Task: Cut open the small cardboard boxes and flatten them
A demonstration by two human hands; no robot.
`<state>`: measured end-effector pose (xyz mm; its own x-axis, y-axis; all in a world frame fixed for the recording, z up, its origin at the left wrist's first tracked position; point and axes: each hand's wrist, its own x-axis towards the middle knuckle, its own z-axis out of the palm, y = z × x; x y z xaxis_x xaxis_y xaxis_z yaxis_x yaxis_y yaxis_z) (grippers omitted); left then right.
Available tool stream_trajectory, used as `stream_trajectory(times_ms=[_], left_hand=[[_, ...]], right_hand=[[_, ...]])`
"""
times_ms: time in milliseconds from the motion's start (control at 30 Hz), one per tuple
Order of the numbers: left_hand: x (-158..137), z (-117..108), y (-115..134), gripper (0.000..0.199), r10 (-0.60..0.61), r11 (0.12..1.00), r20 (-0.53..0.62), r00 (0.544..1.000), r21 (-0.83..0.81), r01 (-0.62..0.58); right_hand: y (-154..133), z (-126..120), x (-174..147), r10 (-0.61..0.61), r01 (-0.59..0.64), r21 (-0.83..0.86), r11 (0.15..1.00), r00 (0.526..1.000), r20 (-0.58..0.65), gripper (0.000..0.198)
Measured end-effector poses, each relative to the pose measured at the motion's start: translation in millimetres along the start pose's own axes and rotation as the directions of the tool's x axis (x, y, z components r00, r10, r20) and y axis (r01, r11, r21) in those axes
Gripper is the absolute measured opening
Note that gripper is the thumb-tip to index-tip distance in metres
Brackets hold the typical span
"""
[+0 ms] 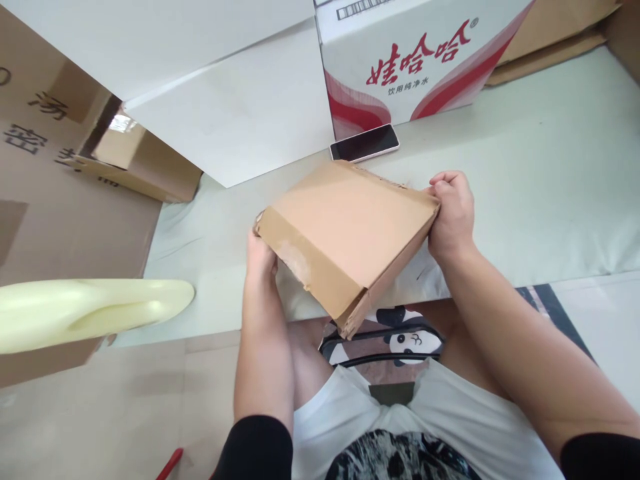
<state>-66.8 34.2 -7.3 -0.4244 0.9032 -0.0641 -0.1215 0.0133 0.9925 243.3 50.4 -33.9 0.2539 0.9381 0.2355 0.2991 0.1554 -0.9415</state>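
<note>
A brown cardboard box [345, 220], worn and torn along its edges, is held up tilted in front of me at the table's near side. My left hand [261, 253] grips its left corner, with most of the fingers hidden behind the cardboard. At the opposite corner, my right hand [453, 217] is closed around the box's right edge. A strip of tape with a pale scuffed patch runs along the near left side. The box's underside and its contents are out of sight.
Behind the box a phone [365, 143] lies against a white and red carton [410, 73]. A large white box [270, 100] stands to its left. Further left are a big brown carton [75, 220] and a pale yellow curved object [95, 310]. The table [540, 200] has a light green cover.
</note>
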Motion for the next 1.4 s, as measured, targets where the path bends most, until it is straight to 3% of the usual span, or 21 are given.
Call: stream_trajectory(times_ms=[67,133,233,367,500,600,667,733,800,867,933,967,1033,1133,1233,1333,1400], left_hand=[[0,-1,0,0.032,-0.051,0.998,0.009,0.999,-0.020,0.051],[-1,-5,0,0.034,-0.179,0.981,0.057,0.982,-0.066,0.182],[-3,-15,1,0.044,-0.271,0.949,0.160,0.949,-0.122,0.292],[-8,-17,7,0.041,-0.151,0.967,0.157,0.976,-0.181,0.179],[-19,2,21,0.045,-0.025,0.978,0.126,0.992,-0.201,0.050],[-25,11,26,0.065,-0.034,0.971,0.230,0.973,-0.225,0.087],[-24,9,22,0.058,-0.099,0.964,0.243,0.965,-0.217,0.154],[-17,3,14,0.044,-0.159,0.957,0.184,0.970,-0.212,0.197],[-9,-6,8,0.035,-0.163,0.951,0.126,0.979,-0.245,0.190],[0,-13,4,0.027,-0.104,0.948,0.084,0.991,-0.293,0.125],[5,-18,3,0.023,-0.038,0.948,0.045,0.998,-0.314,0.050],[6,-19,3,0.022,-0.015,0.949,0.029,0.999,-0.315,0.023],[7,-20,2,0.024,0.006,0.951,0.019,1.000,-0.309,0.000],[6,-17,0,0.025,-0.020,0.945,0.043,0.999,-0.327,0.033],[3,-11,2,0.020,-0.054,0.915,0.050,0.997,-0.397,0.070],[-1,-3,10,0.018,-0.078,0.844,0.071,0.994,-0.526,0.104],[-4,4,17,0.025,-0.141,0.783,0.105,0.984,-0.597,0.176]], right_hand=[[-7,0,0,0.062,-0.058,0.065,0.996,0.996,-0.067,0.024],[-17,-2,-1,0.092,-0.082,0.075,0.994,0.987,-0.131,0.025],[-28,-8,-4,0.066,-0.080,-0.089,0.993,0.987,-0.149,0.030],[-28,-10,-12,-0.005,0.013,-0.382,0.924,1.000,0.024,0.049],[-24,0,-19,-0.001,0.130,-0.552,0.824,0.974,0.229,0.061],[-25,7,-20,0.045,0.122,-0.617,0.777,0.968,0.248,0.064],[-25,9,-19,0.047,0.124,-0.638,0.760,0.969,0.244,0.063],[-24,7,-16,0.025,0.115,-0.638,0.761,0.978,0.207,0.060],[-21,4,-12,-0.006,0.067,-0.586,0.807,0.994,0.105,0.062],[-17,1,-7,0.021,-0.027,-0.431,0.902,1.000,-0.019,0.068],[-14,-1,-2,0.167,-0.176,-0.164,0.971,0.984,-0.066,0.072],[-14,-2,-1,0.262,-0.262,-0.015,0.965,0.965,-0.024,0.070],[-18,-2,-1,0.388,-0.424,0.216,0.880,0.902,0.191,0.060],[-31,0,-8,0.360,-0.570,0.342,0.747,0.780,0.512,0.050],[-44,2,-18,0.351,-0.649,0.386,0.655,0.715,0.605,0.055],[-54,-3,-23,0.383,-0.677,0.432,0.596,0.713,0.588,0.057],[-58,-13,-22,0.401,-0.612,0.518,0.598,0.787,0.468,0.055]])
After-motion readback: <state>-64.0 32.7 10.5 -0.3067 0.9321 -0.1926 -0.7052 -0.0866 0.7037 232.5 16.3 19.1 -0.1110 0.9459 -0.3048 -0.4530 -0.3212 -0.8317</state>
